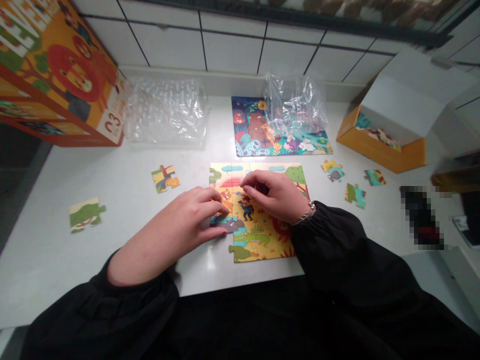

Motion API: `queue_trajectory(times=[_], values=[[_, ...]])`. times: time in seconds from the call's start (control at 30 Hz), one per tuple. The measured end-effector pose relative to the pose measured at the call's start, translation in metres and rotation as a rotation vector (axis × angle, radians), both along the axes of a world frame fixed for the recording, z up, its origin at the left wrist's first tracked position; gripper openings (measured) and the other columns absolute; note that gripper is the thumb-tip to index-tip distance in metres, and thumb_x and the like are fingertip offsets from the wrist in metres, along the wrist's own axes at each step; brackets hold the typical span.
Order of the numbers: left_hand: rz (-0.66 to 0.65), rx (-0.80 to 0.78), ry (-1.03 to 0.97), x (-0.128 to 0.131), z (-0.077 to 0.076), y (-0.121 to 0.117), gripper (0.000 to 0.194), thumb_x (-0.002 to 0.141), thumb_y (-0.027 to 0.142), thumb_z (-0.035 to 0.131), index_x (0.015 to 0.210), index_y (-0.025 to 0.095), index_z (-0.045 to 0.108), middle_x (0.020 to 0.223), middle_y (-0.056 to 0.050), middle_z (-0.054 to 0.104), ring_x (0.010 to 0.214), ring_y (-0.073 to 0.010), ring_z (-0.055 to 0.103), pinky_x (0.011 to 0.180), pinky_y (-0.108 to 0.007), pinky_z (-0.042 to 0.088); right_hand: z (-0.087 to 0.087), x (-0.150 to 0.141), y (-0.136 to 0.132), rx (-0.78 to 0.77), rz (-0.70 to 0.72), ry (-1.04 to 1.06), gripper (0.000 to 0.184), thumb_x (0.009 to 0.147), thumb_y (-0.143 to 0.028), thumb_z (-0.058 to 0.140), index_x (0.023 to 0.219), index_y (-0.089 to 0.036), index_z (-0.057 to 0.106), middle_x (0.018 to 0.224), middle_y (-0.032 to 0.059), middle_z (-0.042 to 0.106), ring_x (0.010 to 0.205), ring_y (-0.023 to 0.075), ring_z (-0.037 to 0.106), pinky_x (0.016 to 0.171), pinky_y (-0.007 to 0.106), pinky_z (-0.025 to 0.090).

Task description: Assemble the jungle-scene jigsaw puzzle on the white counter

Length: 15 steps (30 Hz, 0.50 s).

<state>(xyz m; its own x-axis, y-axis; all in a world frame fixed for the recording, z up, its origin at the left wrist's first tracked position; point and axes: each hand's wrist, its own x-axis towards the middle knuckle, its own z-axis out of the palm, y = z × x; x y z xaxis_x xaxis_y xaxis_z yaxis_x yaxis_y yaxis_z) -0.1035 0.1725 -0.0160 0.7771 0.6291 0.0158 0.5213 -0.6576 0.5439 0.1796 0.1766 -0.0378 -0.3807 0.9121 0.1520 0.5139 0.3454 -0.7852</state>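
Observation:
A partly joined jigsaw puzzle (262, 240) with a yellow savanna picture lies flat before me, showing a crocodile and a small figure in a hat. My left hand (197, 212) is at its left edge. Its thumb and fingers are closed around a puzzle piece (233, 224) with a grey hippo, which sits against the joined pieces. Over the upper middle of the puzzle, my right hand (275, 194) has its fingers curled, thumb and index tips close together and touching the surface. No piece shows in that hand. Both hands cover parts of the picture.
Loose puzzle pieces lie left (86, 215) and right (355, 195). Behind are a dark blue animal puzzle (249, 145), plastic wrap (296, 102) and a clear plastic bag (167, 112). A large orange box (75, 75) stands left; an open box (378, 150) with pieces stands right.

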Motion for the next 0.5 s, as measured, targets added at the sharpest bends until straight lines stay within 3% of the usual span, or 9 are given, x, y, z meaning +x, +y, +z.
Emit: queue_trajectory(times=[0.5], values=[[-0.015, -0.014, -0.036, 0.0014, 0.0017, -0.001, 0.021, 0.102, 0.035, 0.081, 0.121, 0.026, 0.076, 0.126, -0.008, 0.067, 0.115, -0.0287, 0.064, 0.1, -0.045, 0.053, 0.0007, -0.0008, 0.0001, -0.013, -0.004, -0.01, 0.013, 0.105, -0.028, 0.065, 0.105, -0.02, 0.076, 0.085, -0.0004, 0.074, 0.069, 0.0126, 0.058, 0.07, 0.03, 0.044]])
